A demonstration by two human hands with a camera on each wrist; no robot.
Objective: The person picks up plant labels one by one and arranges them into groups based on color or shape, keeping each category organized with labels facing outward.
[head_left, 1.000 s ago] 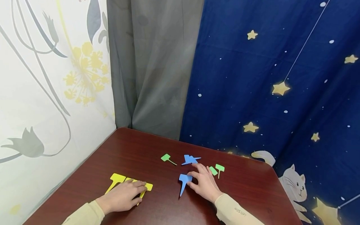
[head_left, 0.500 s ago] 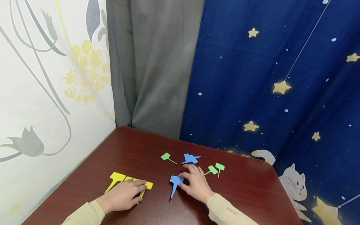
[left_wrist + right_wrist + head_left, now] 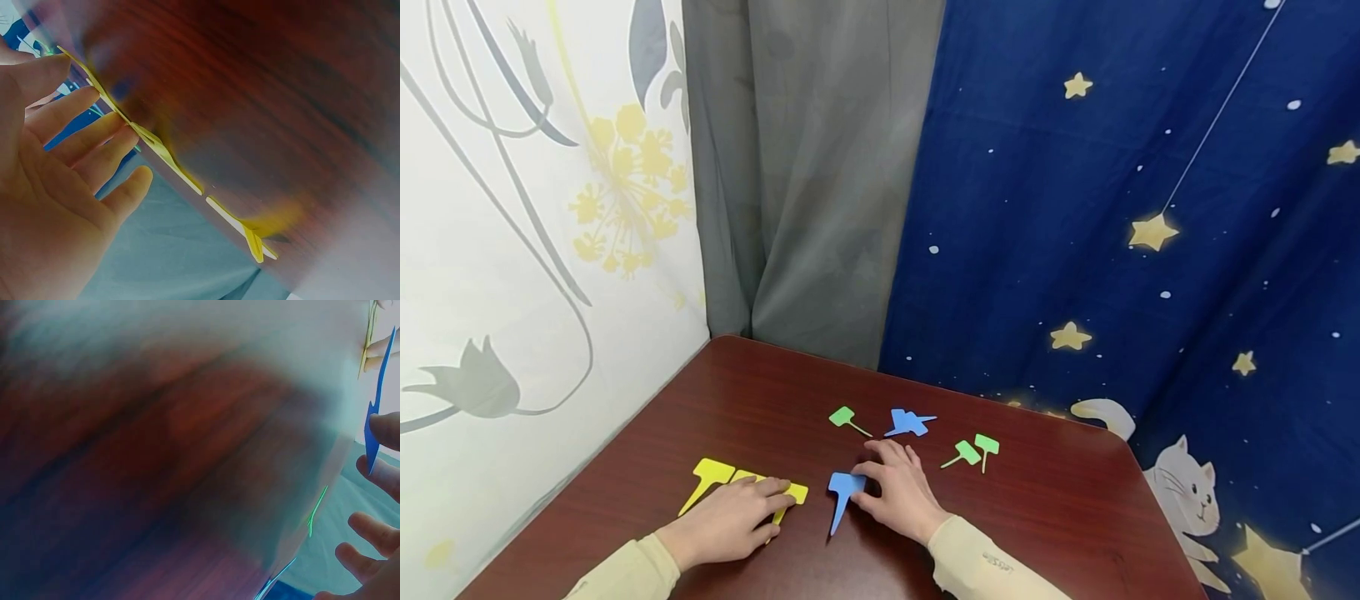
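Pinching the blue tag [image 3: 845, 485] in your right hand [image 3: 899, 492], just right of the yellow tags [image 3: 713, 472] partly beneath your straight-fingered left hand [image 3: 730, 518], you appear mid-alignment, the next move likely calling for gentle release.

Dark red-brown tabletop [image 3: 760, 400] with rounded corners, white backdrop [image 3: 475, 250] at left printed with grey and yellow flowers [image 3: 631, 123], grey curtain [image 3: 820, 208] in the middle, deep blue curtain [image 3: 1000, 275] at right with yellow stars [image 3: 1152, 232] and a grey cat [image 3: 1183, 500]
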